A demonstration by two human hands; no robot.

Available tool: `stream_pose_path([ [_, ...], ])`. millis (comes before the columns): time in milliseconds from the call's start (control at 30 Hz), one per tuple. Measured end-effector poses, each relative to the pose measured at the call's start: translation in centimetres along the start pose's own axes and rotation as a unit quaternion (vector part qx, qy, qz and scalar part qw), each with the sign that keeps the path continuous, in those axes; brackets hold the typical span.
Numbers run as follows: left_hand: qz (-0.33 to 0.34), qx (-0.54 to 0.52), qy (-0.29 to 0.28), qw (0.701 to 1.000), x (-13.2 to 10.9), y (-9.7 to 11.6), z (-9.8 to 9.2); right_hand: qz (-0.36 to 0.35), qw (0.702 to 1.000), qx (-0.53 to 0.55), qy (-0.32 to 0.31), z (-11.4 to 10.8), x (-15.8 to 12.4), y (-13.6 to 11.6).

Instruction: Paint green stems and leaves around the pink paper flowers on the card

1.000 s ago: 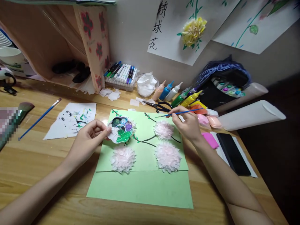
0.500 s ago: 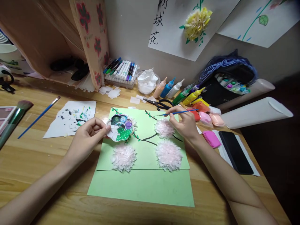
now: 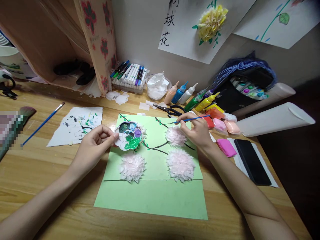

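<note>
Black characters (image 3: 169, 20) showing on a white sheet (image 3: 187, 33).
From my remote station I'm reading 球, with 花 (image 3: 165, 39) standing below; the topmost character (image 3: 174, 3) is running off the view's edge. Marks on the black pouch (image 3: 231, 96) are proving too small.

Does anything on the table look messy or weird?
A bit messy, yes. The white paper on the left has a crooked edge and is blotched with paint, and white scraps lie loose by the markers. I see no paint spilled from the palette in the left hand.
</note>
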State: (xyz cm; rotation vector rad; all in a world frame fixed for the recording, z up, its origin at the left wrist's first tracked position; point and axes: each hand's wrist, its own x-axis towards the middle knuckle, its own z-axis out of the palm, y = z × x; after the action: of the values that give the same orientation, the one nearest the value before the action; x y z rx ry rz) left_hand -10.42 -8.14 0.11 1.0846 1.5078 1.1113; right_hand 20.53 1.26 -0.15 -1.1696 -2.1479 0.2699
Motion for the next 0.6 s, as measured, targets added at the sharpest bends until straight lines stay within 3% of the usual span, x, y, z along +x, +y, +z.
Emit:
stream_pose_path([
  [600, 0.005, 0.009, 0.003, 1.0, 0.06, 0.14, 0.07, 0.0, 1.0, 0.0, -0.004, -0.04, 0.01, -0.05],
])
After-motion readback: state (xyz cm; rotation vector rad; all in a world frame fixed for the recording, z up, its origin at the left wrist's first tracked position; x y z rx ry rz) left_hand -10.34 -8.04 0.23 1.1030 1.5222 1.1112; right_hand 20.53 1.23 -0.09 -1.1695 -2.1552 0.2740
